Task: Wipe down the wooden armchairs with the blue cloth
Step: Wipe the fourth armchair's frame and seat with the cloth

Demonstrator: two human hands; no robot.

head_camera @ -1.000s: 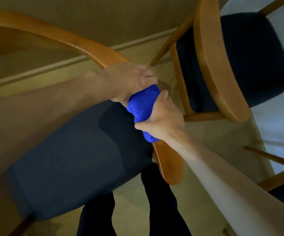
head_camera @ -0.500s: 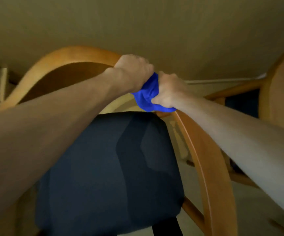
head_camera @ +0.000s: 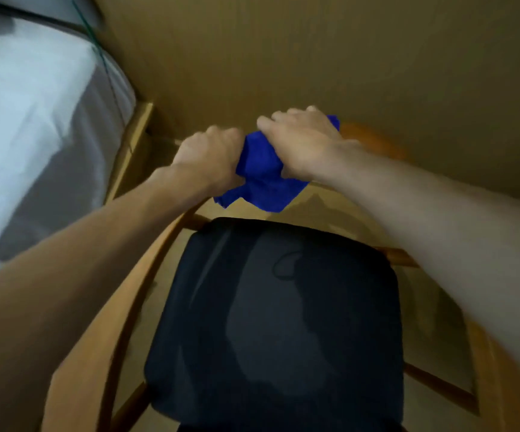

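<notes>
both hands, left hand (head_camera: 210, 157) and right hand (head_camera: 299, 141), gripped the bunched bright blue cloth (head_camera: 262, 176) on the curved wooden armchair back rail (head_camera: 374, 141); wiping the rail was in hand, and the next stroke probably needed steady downward pressure.

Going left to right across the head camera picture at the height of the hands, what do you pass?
White bedding → left hand → blue cloth → right hand → curved wooden back rail of the armchair.
</notes>
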